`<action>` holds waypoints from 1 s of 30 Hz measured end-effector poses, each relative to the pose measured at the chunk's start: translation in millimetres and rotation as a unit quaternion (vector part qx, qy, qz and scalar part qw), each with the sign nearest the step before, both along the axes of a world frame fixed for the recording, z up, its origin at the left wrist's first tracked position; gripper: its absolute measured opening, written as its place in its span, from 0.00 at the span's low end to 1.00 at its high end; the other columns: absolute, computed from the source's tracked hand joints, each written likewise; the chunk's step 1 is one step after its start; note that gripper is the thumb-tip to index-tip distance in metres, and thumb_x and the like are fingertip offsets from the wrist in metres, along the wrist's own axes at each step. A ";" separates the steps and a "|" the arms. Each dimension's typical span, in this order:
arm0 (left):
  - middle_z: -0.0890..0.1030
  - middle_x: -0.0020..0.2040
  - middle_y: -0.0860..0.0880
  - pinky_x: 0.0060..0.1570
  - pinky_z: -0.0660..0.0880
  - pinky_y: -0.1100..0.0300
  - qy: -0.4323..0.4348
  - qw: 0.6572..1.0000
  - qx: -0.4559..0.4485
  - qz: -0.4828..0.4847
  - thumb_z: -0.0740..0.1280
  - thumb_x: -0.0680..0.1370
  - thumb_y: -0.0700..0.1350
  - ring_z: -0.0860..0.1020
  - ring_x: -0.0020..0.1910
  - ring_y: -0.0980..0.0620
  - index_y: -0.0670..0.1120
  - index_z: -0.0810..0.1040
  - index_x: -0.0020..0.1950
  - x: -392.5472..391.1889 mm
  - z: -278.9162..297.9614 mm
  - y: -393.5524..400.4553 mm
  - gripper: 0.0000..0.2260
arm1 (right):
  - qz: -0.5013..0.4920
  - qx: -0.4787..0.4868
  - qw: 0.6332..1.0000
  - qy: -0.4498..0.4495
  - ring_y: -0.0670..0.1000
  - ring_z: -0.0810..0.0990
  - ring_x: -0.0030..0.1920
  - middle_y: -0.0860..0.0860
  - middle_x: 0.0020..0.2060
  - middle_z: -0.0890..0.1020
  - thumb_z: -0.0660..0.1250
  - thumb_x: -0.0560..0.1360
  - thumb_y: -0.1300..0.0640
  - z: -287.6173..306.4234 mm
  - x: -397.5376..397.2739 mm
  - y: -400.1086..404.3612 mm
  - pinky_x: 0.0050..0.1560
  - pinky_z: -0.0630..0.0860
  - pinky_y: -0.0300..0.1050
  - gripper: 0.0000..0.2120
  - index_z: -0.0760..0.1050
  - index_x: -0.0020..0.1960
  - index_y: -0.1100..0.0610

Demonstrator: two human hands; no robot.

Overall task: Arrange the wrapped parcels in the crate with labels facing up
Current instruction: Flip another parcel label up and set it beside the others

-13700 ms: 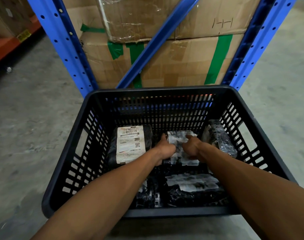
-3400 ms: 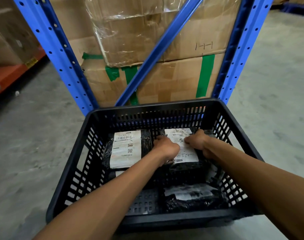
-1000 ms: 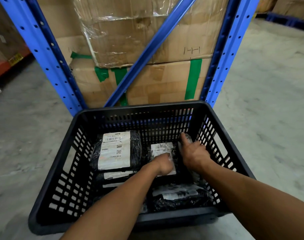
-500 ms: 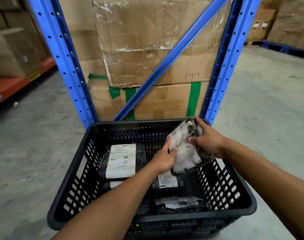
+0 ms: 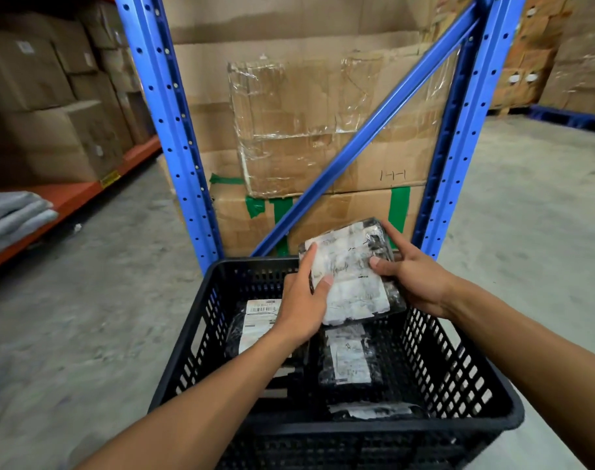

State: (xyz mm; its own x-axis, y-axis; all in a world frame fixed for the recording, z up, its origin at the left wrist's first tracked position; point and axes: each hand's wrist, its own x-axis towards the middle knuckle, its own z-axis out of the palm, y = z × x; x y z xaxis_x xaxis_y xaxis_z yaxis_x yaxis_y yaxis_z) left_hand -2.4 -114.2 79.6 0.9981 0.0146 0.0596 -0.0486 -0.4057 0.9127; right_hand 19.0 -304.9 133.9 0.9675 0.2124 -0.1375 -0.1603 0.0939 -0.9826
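A black slotted crate (image 5: 458, 378) stands on the floor in front of me. Above its far rim I hold a black wrapped parcel (image 5: 352, 276) with a crumpled white label facing me. My left hand (image 5: 304, 305) grips its left edge and my right hand (image 5: 413, 276) grips its right edge. Inside the crate, a parcel with a clean barcode label (image 5: 255, 320) lies at the back left, partly behind my left wrist. Another labelled parcel (image 5: 348, 361) lies in the middle, and a third parcel (image 5: 374, 410) lies near the front wall.
A blue steel rack frame (image 5: 174, 130) with a diagonal brace stands right behind the crate, holding taped cardboard boxes (image 5: 306, 130). An orange shelf (image 5: 69, 195) with boxes and folded grey cloth runs along the left. Grey concrete floor (image 5: 86, 317) lies on both sides.
Both hands have lifted the crumpled-label parcel out of the crate's right side and up to its far rim. The view has tilted upward.
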 end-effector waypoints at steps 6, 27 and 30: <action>0.62 0.79 0.47 0.67 0.60 0.59 -0.013 0.998 0.057 0.000 0.57 0.85 0.54 0.62 0.77 0.48 0.66 0.50 0.81 -1.3 6.3 12.9 0.27 | -0.002 0.020 1.000 -0.014 0.56 0.85 0.52 0.58 0.62 0.81 0.62 0.79 0.70 -1.7 -4.6 12.9 0.42 0.84 0.51 0.38 0.55 0.79 0.40; 0.83 0.62 0.41 0.49 0.80 0.33 0.136 0.886 -0.443 0.017 0.71 0.68 0.68 0.84 0.57 0.39 0.53 0.70 0.73 -9.1 25.4 22.3 0.37 | 0.151 -0.378 0.862 -0.303 0.49 0.74 0.67 0.47 0.74 0.70 0.66 0.78 0.51 -2.0 -37.9 53.0 0.67 0.72 0.47 0.46 0.33 0.77 0.34; 0.84 0.61 0.40 0.57 0.78 0.33 0.136 0.882 -0.451 0.004 0.64 0.77 0.66 0.82 0.60 0.39 0.47 0.75 0.71 -6.1 20.2 34.7 0.30 | 0.103 -0.302 0.910 -0.266 0.51 0.81 0.60 0.44 0.71 0.73 0.62 0.81 0.54 -1.6 -30.9 48.4 0.61 0.78 0.50 0.35 0.46 0.79 0.35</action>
